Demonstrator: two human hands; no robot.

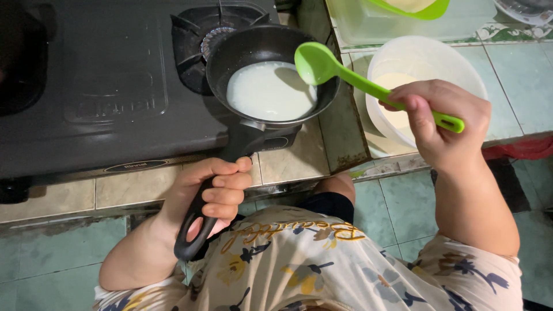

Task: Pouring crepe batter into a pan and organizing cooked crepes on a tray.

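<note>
My left hand (213,193) grips the black handle of a small black frying pan (242,49), held above the gas burner (193,34). A round pool of pale batter (265,92) covers the pan's bottom. My right hand (440,124) holds a green plastic ladle (345,72) by its handle. The ladle's bowl hovers over the pan's right rim and looks empty. Under my right hand stands a white plastic bowl (423,55) with cream-coloured batter in it.
A black gas stove (103,86) fills the left of the tiled counter (288,161). A clear container with a green bowl (415,8) stands at the back right. A red cloth (518,148) hangs at the counter's right edge. Green floor tiles lie below.
</note>
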